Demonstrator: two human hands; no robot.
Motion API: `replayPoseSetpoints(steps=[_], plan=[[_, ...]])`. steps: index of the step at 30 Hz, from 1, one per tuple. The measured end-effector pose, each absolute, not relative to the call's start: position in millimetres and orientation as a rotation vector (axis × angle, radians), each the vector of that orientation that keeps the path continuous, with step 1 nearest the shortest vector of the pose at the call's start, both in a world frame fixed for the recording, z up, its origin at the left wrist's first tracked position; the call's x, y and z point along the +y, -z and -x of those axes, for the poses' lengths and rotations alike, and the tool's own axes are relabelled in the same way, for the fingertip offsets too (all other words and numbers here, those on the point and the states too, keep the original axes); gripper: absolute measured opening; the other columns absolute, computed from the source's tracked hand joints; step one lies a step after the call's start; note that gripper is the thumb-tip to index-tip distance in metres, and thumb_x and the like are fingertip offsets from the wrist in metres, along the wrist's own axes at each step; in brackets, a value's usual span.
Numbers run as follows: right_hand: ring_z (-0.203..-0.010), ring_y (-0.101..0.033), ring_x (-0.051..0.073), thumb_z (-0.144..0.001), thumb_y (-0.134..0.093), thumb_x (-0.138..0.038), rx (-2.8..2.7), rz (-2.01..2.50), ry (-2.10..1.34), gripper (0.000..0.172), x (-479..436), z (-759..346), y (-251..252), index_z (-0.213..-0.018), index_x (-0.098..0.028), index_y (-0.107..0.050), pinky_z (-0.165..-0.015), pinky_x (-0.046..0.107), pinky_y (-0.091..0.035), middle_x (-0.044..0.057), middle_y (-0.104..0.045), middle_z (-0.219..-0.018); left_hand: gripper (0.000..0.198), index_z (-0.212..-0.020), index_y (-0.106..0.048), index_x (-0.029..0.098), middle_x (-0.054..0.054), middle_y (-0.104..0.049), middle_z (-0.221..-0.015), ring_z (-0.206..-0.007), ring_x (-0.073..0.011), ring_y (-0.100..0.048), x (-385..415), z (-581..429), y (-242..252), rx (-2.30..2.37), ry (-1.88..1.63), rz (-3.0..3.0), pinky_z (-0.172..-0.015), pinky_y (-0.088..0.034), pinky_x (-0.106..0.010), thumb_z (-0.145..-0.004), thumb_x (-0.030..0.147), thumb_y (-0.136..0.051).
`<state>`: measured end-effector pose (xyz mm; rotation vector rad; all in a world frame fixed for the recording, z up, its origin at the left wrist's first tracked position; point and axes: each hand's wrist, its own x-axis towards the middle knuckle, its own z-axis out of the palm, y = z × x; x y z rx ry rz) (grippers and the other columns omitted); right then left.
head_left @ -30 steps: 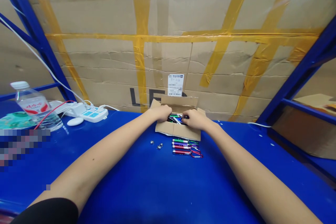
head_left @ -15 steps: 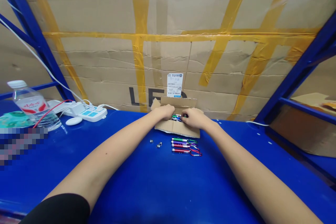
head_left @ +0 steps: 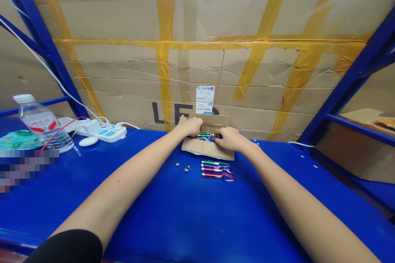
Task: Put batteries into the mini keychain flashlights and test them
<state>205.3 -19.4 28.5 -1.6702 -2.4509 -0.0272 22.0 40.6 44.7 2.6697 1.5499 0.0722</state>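
Observation:
A small open cardboard box (head_left: 207,149) stands at the back of the blue table, with several mini flashlights (head_left: 204,135) inside. My left hand (head_left: 194,126) is curled at the box's left side, its fingertips hidden. At the right side of the opening, my right hand (head_left: 228,138) has its fingers bent down into the box, near a small dark part; what they grip is unclear. In front of the box lies a stack of green, purple and red flashlights with carabiner clips (head_left: 211,176). Three small silvery metal pieces (head_left: 187,169) sit to their left.
A large taped cardboard carton (head_left: 129,70) walls off the back. On the left are a water bottle (head_left: 43,125), a white power strip (head_left: 112,132) with cables, and a white oval object (head_left: 88,141). Blue rack posts (head_left: 348,78) flank the table; another carton (head_left: 367,152) is at right.
My left hand has shifted slightly up and left, uncovering more of a green flashlight in the box. My right hand stays nearly in place. The view has moved a little.

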Motion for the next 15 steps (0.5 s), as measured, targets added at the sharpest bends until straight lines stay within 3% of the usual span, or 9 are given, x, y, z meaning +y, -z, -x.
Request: replayPoseSetpoints(steps=[6, 15], plan=[[-0.065, -0.058, 0.017, -0.084, -0.059, -0.048, -2.573, 1.604, -0.048, 0.030, -29.0, -206.9, -36.7, -0.075, -0.021, -0.069, -0.058, 0.027, -0.034, 0.006, -0.069, -0.074, 0.022, -0.089, -0.075, 0.018, -0.006, -0.074, -0.088, -0.083, -0.0178, -0.068, 49.3, -8.7, -48.2, 1.443, -0.449, -2.533, -0.076, -0.051, -0.027, -0.074, 0.011, -0.061], [-0.072, -0.061, 0.020, -0.076, -0.067, -0.042, -2.656, 1.630, 0.009, 0.021, -33.5, -203.6, -36.5, -0.081, -0.022, -0.070, -0.058, 0.027, -0.034, 0.007, -0.070, -0.079, 0.023, -0.086, -0.075, 0.020, -0.004, -0.074, -0.088, -0.083, -0.0161, -0.067, 49.5, -2.7, -41.8, 1.430, -0.424, -2.602, -0.078, -0.050, -0.026, -0.073, 0.010, -0.059]])
